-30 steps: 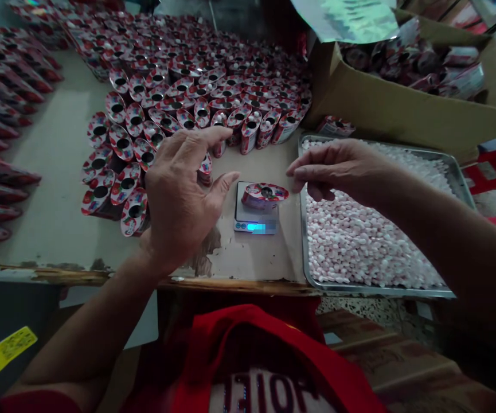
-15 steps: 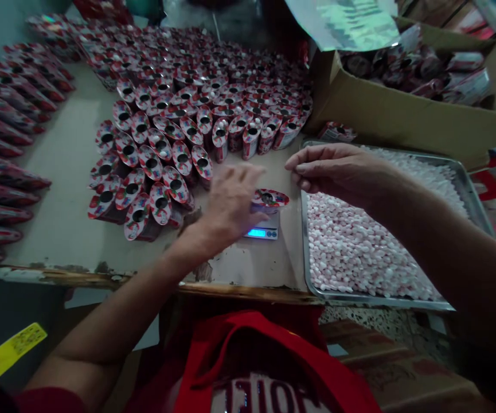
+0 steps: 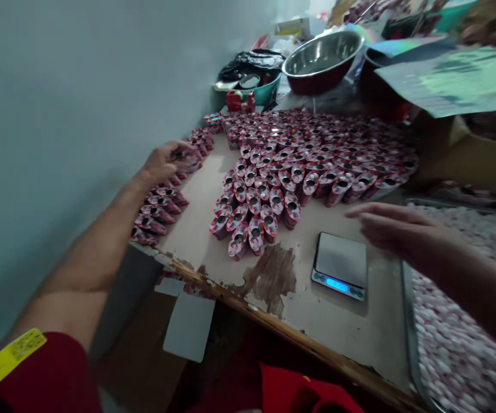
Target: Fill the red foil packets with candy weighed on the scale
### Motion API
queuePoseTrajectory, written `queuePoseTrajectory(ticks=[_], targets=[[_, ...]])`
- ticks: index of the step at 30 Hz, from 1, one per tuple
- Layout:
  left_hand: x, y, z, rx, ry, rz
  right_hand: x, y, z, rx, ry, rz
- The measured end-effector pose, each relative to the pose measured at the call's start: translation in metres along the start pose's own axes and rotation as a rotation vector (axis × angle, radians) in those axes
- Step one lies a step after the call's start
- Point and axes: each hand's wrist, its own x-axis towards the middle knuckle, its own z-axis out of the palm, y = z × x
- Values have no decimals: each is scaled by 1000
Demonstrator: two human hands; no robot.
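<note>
My left hand [image 3: 161, 164] is at the row of small red-and-white printed boxes along the wall. Its fingers are closed round one small printed box [image 3: 191, 159] with a hole in its top. My right hand [image 3: 391, 228] hovers over the table between the scale and the tray, its fingers pressed together; whether anything is in them is hidden. Just below and left of it lies a digital scale [image 3: 341, 258], its bare plate showing and its display lit blue. White candies [image 3: 458, 332] fill the metal tray [image 3: 407, 321] under my right forearm.
Many open-topped printed boxes [image 3: 269, 195] stand packed across the table. Behind them are a steel bowl [image 3: 316, 66], a green tub [image 3: 267, 92] and a red tape dispenser [image 3: 239, 101]. A cardboard box [image 3: 480, 158] stands at right. The wooden table edge [image 3: 230, 298] is chipped.
My left hand has moved from the scale to the left row, and the box on the scale is gone from it. The view has swung left. My right hand stays near the tray.
</note>
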Motion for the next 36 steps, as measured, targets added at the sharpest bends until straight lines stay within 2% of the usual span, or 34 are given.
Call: queuePoseTrajectory(ticks=[2,5,7,10,12,15,19,23,25,27,29,32,34,36], targets=[[8,-33,-3,11,-92,-35,9,-10,20,-105,-110,-56],[0,-63,6,35,-172,-58,32,-22,42,-639,-160,-174],[-8,-76,11,70,-186,-54,49,-24,48,-933,-155,-194],[-14,-87,17,114,-156,-11,72,-15,43,-1081,-191,-195],[-18,-85,20,186,-101,51,86,-7,39,-1095,-255,-229],[-33,-64,26,337,9,167,100,-4,36,-1094,-338,-287],[-72,-20,40,350,49,331,91,-27,24,-1099,-380,-324],[-103,8,51,311,52,367,44,-57,-2,-1171,-395,-126],[-109,18,55,269,69,362,16,-58,-9,-1189,-413,-10],[-113,34,60,241,97,357,-9,-49,-6,-1167,-411,66],[-119,57,68,203,133,374,-26,-36,0,-1115,-368,111],[-136,101,87,115,164,416,-42,-19,-6,-947,-182,178],[-149,127,105,84,146,463,-52,-7,-27,-748,-31,211],[-158,147,125,62,102,505,-63,8,-60,-499,26,253]])
